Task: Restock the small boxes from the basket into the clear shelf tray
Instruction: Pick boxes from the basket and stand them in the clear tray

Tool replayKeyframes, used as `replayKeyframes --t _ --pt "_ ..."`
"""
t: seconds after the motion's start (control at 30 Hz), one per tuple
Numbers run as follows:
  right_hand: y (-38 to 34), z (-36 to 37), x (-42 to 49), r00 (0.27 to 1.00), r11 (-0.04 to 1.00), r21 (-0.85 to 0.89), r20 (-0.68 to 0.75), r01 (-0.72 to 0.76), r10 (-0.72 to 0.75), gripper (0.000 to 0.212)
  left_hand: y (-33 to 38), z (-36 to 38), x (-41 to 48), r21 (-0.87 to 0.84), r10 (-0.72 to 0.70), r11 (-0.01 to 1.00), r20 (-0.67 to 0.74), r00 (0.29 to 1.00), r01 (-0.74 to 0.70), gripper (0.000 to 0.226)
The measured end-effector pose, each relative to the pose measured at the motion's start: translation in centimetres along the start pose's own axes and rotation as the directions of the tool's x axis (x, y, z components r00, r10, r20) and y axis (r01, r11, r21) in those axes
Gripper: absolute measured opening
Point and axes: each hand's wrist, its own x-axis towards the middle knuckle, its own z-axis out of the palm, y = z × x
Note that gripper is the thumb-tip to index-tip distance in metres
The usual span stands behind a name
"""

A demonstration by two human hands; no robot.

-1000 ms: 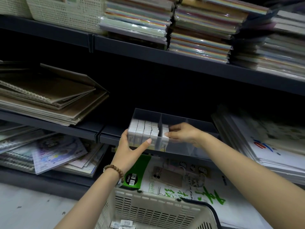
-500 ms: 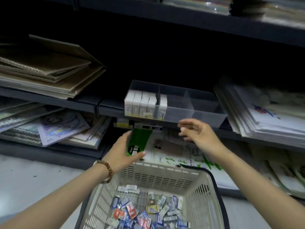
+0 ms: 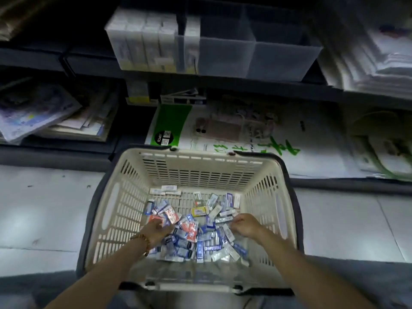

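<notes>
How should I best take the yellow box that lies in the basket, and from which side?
Pinch the yellow box across its two long edges, coming straight down from above. It lies flat, face up, on top of the other small boxes in the basket, so its edges seem free and nothing covers it.

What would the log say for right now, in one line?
phase: pick from basket | left hand: among small boxes | right hand: among small boxes | grip: unclear | clear tray: boxes at its left end
</notes>
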Motion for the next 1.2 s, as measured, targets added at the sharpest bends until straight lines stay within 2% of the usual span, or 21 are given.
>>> replayKeyframes --t 0.03,0.1,0.17,0.23,0.33,0.4,0.47,0.53,0.6,0.7,0.77,0.8,0.87,0.9,0.93,1.0,1.2 --pt "0.3 0.6 0.3 1.000 0.999 0.046 -0.016 -0.002 0.003 0.026 -0.4 0.4 0.5 -0.017 -0.004 1.000 0.005 1.000 0.004 0.018" --pt "0.5 1.7 0.9 0.998 0.990 0.138 -0.054 0.035 -0.028 0.033 -0.8 0.5 1.4 -0.009 -0.007 1.000 -0.002 1.000 0.007 0.040" --pt "0.2 2.5 1.7 0.996 0.978 0.193 -0.056 0.082 -0.073 0.036 -0.8 0.3 1.9 0.031 0.057 0.998 0.037 0.998 -0.058 0.037" --pt "-0.4 3.3 2.5 0.993 0.975 0.190 0.003 0.116 -0.118 0.035 -0.4 0.4 2.4 0.102 0.121 0.987 0.059 0.991 -0.127 0.030" --pt "-1.3 5.2 3.8 0.984 0.977 0.153 0.074 0.152 -0.164 0.043 0.2 1.2 3.0 0.110 0.178 0.977 0.061 0.982 -0.184 0.032" --pt "-1.8 6.9 4.3 0.972 0.980 0.085 0.139 0.177 -0.188 0.051 0.6 1.7 3.2 0.191 0.181 0.962 0.099 0.979 -0.197 0.040" --pt "-2.0 8.5 5.0 0.965 0.970 -0.097 0.162 0.224 -0.207 0.059 0.3 2.1 3.7 0.231 0.163 0.954 0.144 0.976 -0.193 0.044" --pt "-2.1 9.4 5.5 0.969 0.937 -0.248 0.092 0.245 -0.229 0.060 0.4 2.5 3.8 0.172 0.168 0.965 0.176 0.970 -0.198 0.045" --pt "-2.4 9.6 5.9 0.972 0.943 -0.236 0.042 0.235 -0.232 0.054 0.2 2.9 4.0 0.097 0.173 0.976 0.209 0.963 -0.196 0.045" --pt "-2.3 9.1 6.4 0.973 0.968 -0.105 0.055 0.228 -0.223 0.054 -0.1 3.4 4.3 0.014 0.201 0.977 0.255 0.946 -0.211 0.045" --pt "-2.4 8.8 6.6 0.977 0.979 -0.016 0.075 0.203 -0.202 0.054 -0.4 3.4 4.5 -0.041 0.250 0.968 0.204 0.946 -0.247 0.040" --pt "-2.5 8.7 6.7 0.978 0.982 0.018 0.087 0.190 -0.191 0.054 -0.4 3.2 4.6 -0.061 0.278 0.960 0.112 0.954 -0.273 0.035" --pt "-2.5 8.7 6.8 0.976 0.980 0.064 0.101 0.186 -0.192 0.052 -0.5 2.5 5.4 -0.021 0.272 0.960 -0.170 0.947 -0.280 0.027" --pt "-2.5 8.8 6.8 0.975 0.978 0.085 0.097 0.192 -0.200 0.051 -0.6 2.0 5.9 0.037 0.244 0.969 -0.279 0.929 -0.244 0.029" --pt "-2.4 8.8 6.8 0.975 0.975 0.111 0.086 0.194 -0.204 0.051 -0.9 1.4 6.4 0.116 0.213 0.976 -0.328 0.920 -0.185 0.034" --pt "-2.0 8.7 6.9 0.979 0.969 0.171 0.067 0.181 -0.194 0.050 -1.7 0.7 7.1 0.251 0.189 0.961 -0.304 0.934 -0.113 0.039" --pt "-1.8 8.2 6.8 0.987 0.946 0.300 0.065 0.121 -0.147 0.047 -1.6 0.5 8.1 0.374 0.214 0.921 -0.244 0.946 -0.112 0.029"
